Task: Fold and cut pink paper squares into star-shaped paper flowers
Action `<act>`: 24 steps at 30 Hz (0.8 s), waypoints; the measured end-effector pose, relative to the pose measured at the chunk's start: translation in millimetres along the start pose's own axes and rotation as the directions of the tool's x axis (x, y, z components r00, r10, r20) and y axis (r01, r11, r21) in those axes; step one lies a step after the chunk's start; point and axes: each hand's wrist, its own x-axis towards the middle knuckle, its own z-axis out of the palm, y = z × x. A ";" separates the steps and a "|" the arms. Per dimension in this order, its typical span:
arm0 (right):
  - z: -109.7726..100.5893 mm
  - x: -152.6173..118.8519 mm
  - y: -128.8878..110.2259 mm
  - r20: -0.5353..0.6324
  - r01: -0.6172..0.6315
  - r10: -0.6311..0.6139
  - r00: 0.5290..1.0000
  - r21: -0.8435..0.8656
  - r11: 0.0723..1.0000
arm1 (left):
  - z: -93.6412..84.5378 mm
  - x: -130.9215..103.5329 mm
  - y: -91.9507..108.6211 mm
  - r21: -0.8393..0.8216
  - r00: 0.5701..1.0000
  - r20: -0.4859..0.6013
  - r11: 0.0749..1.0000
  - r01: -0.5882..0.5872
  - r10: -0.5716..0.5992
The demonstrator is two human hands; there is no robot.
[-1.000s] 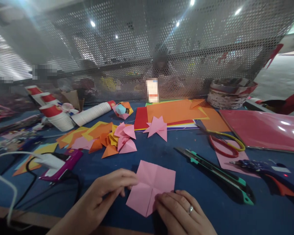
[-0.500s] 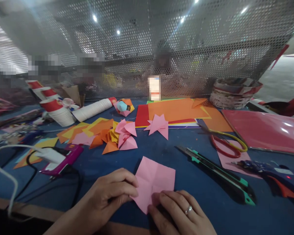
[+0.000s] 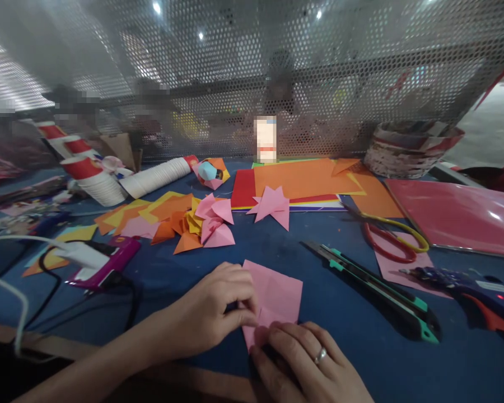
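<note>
A creased square of pink paper [image 3: 277, 285] lies on the blue tabletop in front of me. My left hand [image 3: 227, 305] is closed, its fingers curled over the paper's left part, with thumb and fingertips near the middle. Low on the sheet, my right hand [image 3: 306, 358], with a ring on one finger, grips the near edge and covers that corner. Beyond the sheet are a pink folded paper piece [image 3: 272, 206] and a cluster of pink, yellow and orange folded pieces [image 3: 212, 221].
A utility knife [image 3: 373, 291] with its blade out lies to the right, near scissors [image 3: 390, 240] and a glue gun [image 3: 466, 285]. On the left sits a purple power strip [image 3: 109, 266] with cables. Coloured sheets [image 3: 298, 179] and stacked paper cups [image 3: 94, 182] stand farther back.
My left hand has moved right and slightly up, over the paper's left part. My right hand stays at the near edge. The whole view has shifted slightly.
</note>
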 end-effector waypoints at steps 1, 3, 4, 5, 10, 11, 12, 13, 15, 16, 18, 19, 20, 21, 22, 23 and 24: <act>0.1 0.2 -0.3 -0.004 0.002 -0.002 1.000 -0.004 1.000 | 1.2 0.1 0.0 0.004 1.000 -0.008 1.000 0.012 -0.012; 1.2 0.6 -0.9 -0.012 -0.001 0.001 1.000 -0.006 1.000 | 2.9 0.4 0.6 0.010 1.000 -0.018 1.000 0.023 -0.023; 1.9 0.9 -1.1 -0.012 0.000 0.000 1.000 -0.001 1.000 | 3.3 0.7 0.9 0.011 0.999 -0.019 1.000 0.025 -0.025; 2.6 1.2 -1.2 -0.008 0.000 0.000 1.000 0.003 1.000 | 3.7 1.2 1.2 0.008 0.999 -0.017 1.000 0.027 -0.027; 3.7 1.5 0.4 -0.006 0.008 -0.008 1.000 0.004 1.000 | 5.7 2.6 0.6 -0.007 0.999 -0.017 0.999 0.044 -0.044; 3.4 1.2 0.8 -0.009 0.013 -0.013 1.000 0.004 1.000 | 6.3 2.4 0.4 -0.007 0.999 -0.017 0.999 0.046 -0.046; 3.2 0.9 1.1 -0.009 0.018 -0.018 1.000 0.006 1.000 | 6.9 2.1 0.2 -0.007 0.999 -0.018 0.999 0.048 -0.048; 3.1 0.6 1.2 -0.005 0.019 -0.019 1.000 0.007 1.000 | 7.5 1.8 0.1 -0.008 0.998 -0.019 0.999 0.052 -0.052; 3.4 0.2 0.9 0.003 0.016 -0.016 1.000 0.008 1.000 | 8.4 1.4 0.3 -0.009 0.998 -0.024 0.998 0.064 -0.065; 3.8 0.2 0.6 -0.006 0.014 -0.014 1.000 0.007 1.000 | 8.8 1.3 0.6 -0.009 0.997 -0.025 0.997 0.071 -0.071; 4.4 0.5 0.1 -0.008 0.007 -0.007 1.000 0.009 1.000 | 9.2 1.4 1.1 -0.006 0.996 -0.024 0.996 0.085 -0.085; 4.5 0.9 0.0 -0.013 0.006 -0.006 1.000 0.009 1.000 | 9.3 1.5 1.4 -0.003 0.996 -0.019 0.996 0.088 -0.088; 4.2 1.3 0.1 -0.013 0.003 -0.003 1.000 0.011 1.000 | 9.3 1.7 1.5 0.001 0.995 -0.014 0.996 0.094 -0.094; 3.5 1.7 0.2 -0.008 0.000 0.000 1.000 0.013 1.000 | 9.2 1.7 1.6 0.004 0.995 -0.012 0.995 0.102 -0.102; 2.5 2.1 0.4 0.004 -0.004 0.004 1.000 0.015 1.000 | 9.1 1.7 1.5 0.007 0.994 -0.013 0.994 0.112 -0.112; 1.2 2.4 0.6 0.015 -0.004 0.004 1.000 0.017 1.000 | 9.0 1.5 1.3 0.007 0.992 -0.017 0.992 0.122 -0.122; -0.2 2.6 0.7 0.021 -0.001 0.001 1.000 0.020 1.000 | 8.9 1.2 1.1 0.004 0.991 -0.026 0.992 0.128 -0.128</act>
